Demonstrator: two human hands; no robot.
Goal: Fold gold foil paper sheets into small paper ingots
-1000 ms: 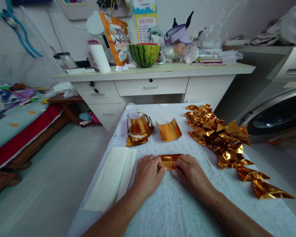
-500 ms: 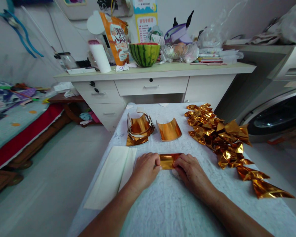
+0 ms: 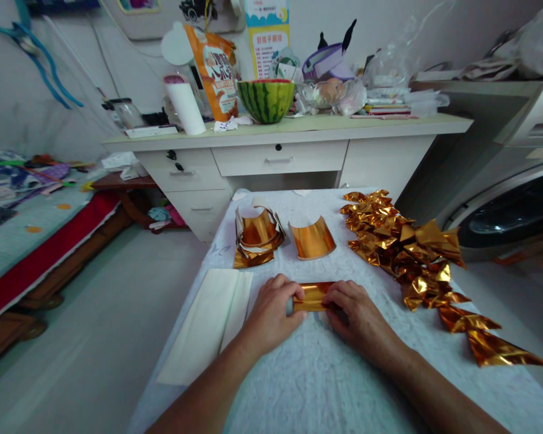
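Note:
A gold foil roll (image 3: 314, 296) lies crosswise on the cloth-covered table, held at both ends. My left hand (image 3: 278, 310) grips its left end, where a greyish end shows beside the fingers. The right end is in the fingers of my right hand (image 3: 355, 313). Behind them stand a curved gold sheet (image 3: 314, 239) and, further left, a bundle of curled gold sheets (image 3: 259, 232). White paper sheets (image 3: 203, 325) lie left of my left hand. Several twisted gold foil pieces (image 3: 389, 238) are piled along the table's right side.
Beyond the table (image 3: 298, 386) is a white desk (image 3: 278, 135) with a cut watermelon (image 3: 266, 101), an orange bag (image 3: 215, 75) and a white roll (image 3: 186, 107) on it. A washing machine (image 3: 516, 181) stands at the right, a bed (image 3: 31, 211) at the left.
My left hand has shifted slightly right and closed further over the roll's left end. A greyish end now shows there. The view has moved slightly.

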